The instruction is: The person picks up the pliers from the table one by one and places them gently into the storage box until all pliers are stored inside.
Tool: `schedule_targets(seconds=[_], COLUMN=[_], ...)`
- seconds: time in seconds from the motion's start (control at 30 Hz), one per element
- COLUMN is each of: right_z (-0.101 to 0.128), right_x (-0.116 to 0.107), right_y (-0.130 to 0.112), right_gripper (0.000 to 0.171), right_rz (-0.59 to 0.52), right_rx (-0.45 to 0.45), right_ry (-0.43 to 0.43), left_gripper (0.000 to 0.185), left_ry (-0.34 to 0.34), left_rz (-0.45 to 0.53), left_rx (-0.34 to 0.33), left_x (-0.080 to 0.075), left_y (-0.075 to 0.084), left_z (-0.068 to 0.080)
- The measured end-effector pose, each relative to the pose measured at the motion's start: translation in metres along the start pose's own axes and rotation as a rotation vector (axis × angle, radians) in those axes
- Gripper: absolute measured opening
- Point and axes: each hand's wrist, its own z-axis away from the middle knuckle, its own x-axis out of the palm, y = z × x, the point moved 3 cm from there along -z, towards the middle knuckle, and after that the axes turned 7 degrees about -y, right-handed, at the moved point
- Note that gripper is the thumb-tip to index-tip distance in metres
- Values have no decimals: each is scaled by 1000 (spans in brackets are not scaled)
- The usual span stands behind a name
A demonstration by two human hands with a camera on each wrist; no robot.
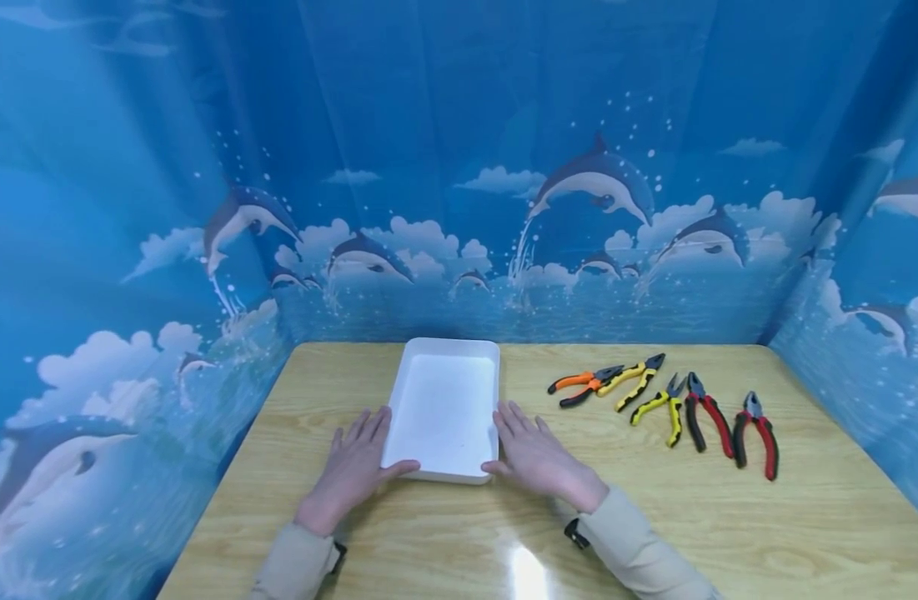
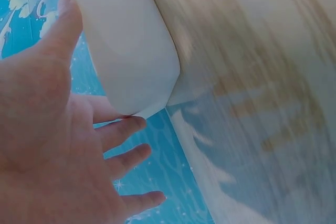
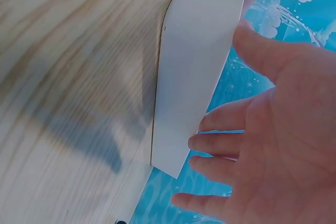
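A shallow white rectangular tray (image 1: 451, 408) lies on the wooden table, its far end close to the backdrop. My left hand (image 1: 357, 458) touches the tray's left side near the front corner, fingers extended and thumb at the front rim. On the opposite side, my right hand (image 1: 537, 454) lies against the right wall, fingers straight and thumb at the front corner. Both wrist views show the spread fingers of the left hand (image 2: 58, 145) and the right hand (image 3: 283, 135) beside the tray's outer wall, not curled round it.
Right of the tray lie several pliers: an orange-and-black pair (image 1: 579, 385), two yellow-and-black pairs (image 1: 634, 383) (image 1: 664, 408), and two red-and-black pairs (image 1: 709, 412) (image 1: 756, 433). A blue dolphin-print curtain (image 1: 459, 167) encloses the wooden table (image 1: 443, 533) at the back and sides.
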Motion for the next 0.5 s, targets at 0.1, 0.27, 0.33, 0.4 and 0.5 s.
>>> schedule_targets(seconds=[0.1, 0.27, 0.33, 0.4, 0.5], right_z=[1, 2, 3, 4, 5], right_x=[0, 0, -1, -1, -1], right_y=[2, 4, 4, 4, 6], right_gripper=[84, 85, 85, 84, 83], right_rz=[-1, -12, -17, -21, -23], right_rx=[3, 13, 20, 23, 26], right_ry=[0, 0, 1, 6, 15], left_gripper=[100, 99, 99, 100, 100], left_ry=[7, 16, 18, 18, 12], left_rz=[4, 2, 0, -3, -2], left_rx=[2, 19, 22, 21, 13], left_x=[1, 1, 2, 3, 5], left_y=[2, 5, 6, 7, 10], left_z=[-1, 0, -1, -1, -3])
